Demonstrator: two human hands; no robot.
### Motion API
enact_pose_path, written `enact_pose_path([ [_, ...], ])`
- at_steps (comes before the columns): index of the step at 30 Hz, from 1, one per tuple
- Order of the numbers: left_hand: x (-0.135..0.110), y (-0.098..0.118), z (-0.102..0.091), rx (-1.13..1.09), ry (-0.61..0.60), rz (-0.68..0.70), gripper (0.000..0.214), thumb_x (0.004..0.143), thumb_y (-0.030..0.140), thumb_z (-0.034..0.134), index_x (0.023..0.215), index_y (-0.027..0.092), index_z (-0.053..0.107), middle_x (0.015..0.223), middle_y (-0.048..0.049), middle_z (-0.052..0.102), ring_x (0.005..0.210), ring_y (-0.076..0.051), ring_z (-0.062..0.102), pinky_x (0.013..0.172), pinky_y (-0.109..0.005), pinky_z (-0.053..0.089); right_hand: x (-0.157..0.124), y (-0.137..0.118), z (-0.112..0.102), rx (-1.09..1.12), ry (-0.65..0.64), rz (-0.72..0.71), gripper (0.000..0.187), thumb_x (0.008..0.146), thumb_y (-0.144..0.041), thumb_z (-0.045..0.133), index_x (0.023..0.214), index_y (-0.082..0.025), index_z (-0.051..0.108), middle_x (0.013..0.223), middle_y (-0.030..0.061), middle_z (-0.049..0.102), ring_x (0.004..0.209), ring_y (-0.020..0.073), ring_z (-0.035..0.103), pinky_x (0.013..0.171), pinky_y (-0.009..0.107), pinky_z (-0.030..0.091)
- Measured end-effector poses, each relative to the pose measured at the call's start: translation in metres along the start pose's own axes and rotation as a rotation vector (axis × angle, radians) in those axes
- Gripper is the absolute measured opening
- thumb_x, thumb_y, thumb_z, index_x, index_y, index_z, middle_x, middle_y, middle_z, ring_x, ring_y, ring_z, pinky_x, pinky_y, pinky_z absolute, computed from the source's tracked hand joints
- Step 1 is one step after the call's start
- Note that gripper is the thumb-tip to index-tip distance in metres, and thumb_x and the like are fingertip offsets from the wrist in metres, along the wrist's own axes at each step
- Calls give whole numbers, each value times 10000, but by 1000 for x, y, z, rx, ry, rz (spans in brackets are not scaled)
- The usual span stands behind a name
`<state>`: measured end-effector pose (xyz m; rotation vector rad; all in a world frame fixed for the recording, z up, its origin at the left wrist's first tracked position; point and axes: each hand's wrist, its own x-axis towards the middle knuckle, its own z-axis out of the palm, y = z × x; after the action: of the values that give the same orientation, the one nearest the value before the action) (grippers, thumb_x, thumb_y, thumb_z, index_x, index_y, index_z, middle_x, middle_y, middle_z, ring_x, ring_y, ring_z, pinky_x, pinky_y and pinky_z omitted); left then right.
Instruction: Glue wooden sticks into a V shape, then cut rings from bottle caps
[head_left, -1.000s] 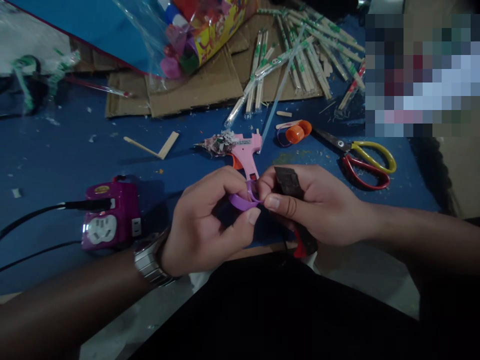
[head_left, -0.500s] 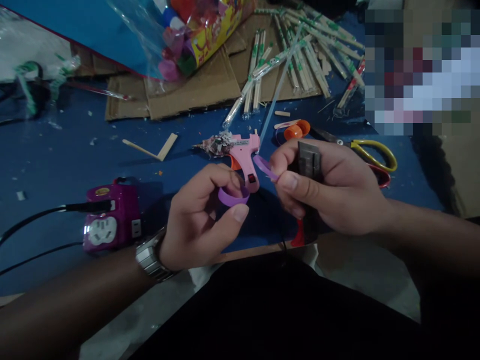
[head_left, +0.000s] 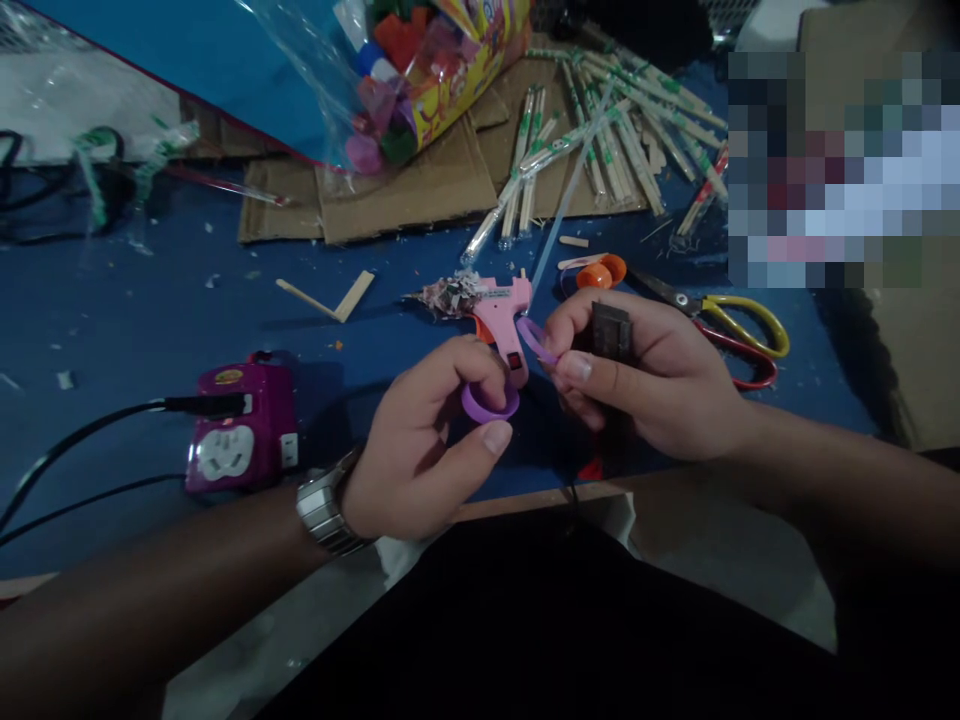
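Observation:
My left hand (head_left: 424, 445) pinches a purple plastic ring (head_left: 481, 408) between thumb and fingers. In my right hand (head_left: 664, 390), thumb and forefinger grip a second, thin purple piece (head_left: 534, 342), which looks like a narrow ring or strip seen edge-on. The same hand also holds a dark, flat-bodied tool (head_left: 611, 332) against the palm; a red part shows below, and its kind is unclear. The two purple pieces are close but apart. Just beyond my hands lies a pink glue gun (head_left: 501, 315) with paper scraps round its nozzle and a glue stick (head_left: 562, 205) behind it.
A purple power adapter (head_left: 262, 440) with plugged cords stands left. Scissors (head_left: 742, 310) and orange plastic pieces (head_left: 604, 272) lie right. Wooden sticks (head_left: 345, 300) rest mid-table. Wrapped chopsticks (head_left: 529, 170) and a bag of colourful pieces (head_left: 420, 90) lie on cardboard (head_left: 390, 200) at the back.
The camera view has shifted slightly, so the table things appear farther right on the left side. My left hand and its ring are slightly nearer my right hand. Both grips stay the same.

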<state>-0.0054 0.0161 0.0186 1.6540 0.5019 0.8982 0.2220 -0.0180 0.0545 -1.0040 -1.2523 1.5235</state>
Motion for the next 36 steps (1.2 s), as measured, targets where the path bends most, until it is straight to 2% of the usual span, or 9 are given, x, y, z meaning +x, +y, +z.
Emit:
enact_pose_path([
  [6,1,0,1,39,-33,52,170,923,247,708,1033,206,585,925,-55,606,839,-205,625,743,-369,520,5,-2,-4,-91,35,-37,234,933,-348,826,964,-189,657,710,-48,625,508,77,547,449,216,432],
  [10,1,3,5,118,-202,216,193,901,298,722,935,213,552,798,-18,601,698,-158,550,625,-299,451,8,-11,-13,-171,118,-60,203,933,-340,827,991,-214,678,678,-57,600,496,93,551,468,246,465],
  [13,-1,2,7,78,-307,225,223,931,333,689,880,212,510,758,2,562,651,-132,508,582,-271,400,13,-16,-19,-279,110,-41,208,929,-348,831,1004,-211,694,635,-58,591,495,100,544,459,245,439],
  [17,0,-1,7,38,-413,231,207,980,328,611,862,210,488,726,14,533,633,-123,476,577,-267,371,27,-23,-21,-562,63,47,202,950,-364,793,1007,-185,718,578,-53,593,473,102,521,455,255,393],
  [20,0,0,7,21,-420,234,194,983,319,561,848,212,473,715,14,520,642,-131,468,590,-277,376,42,-31,-17,-803,63,-5,125,938,-298,771,956,-178,740,579,-49,594,494,105,498,491,278,364],
  [24,-2,0,9,62,-377,193,252,892,350,659,831,216,454,712,36,485,620,-121,416,572,-282,346,67,-42,-8,-1056,35,-129,81,904,-262,764,889,-182,763,753,14,705,658,145,566,637,327,404],
  [28,-3,-2,10,72,-369,168,290,867,369,706,837,212,464,715,46,478,621,-116,411,578,-285,330,97,-44,2,-1169,-82,-195,55,889,-249,767,877,-195,769,801,40,729,724,181,601,668,349,389],
  [32,-1,-2,7,-4,-380,153,234,930,348,636,845,210,467,690,46,477,614,-120,421,596,-291,338,130,-40,13,-1252,-213,-222,27,848,-183,776,841,-205,762,764,34,725,721,189,604,654,341,362],
  [36,-1,3,5,64,-381,52,256,911,372,649,837,209,467,676,52,474,612,-120,416,592,-292,320,166,-33,15,-1363,-214,-264,33,851,-187,744,844,-219,740,866,62,768,782,231,658,677,357,411],
])
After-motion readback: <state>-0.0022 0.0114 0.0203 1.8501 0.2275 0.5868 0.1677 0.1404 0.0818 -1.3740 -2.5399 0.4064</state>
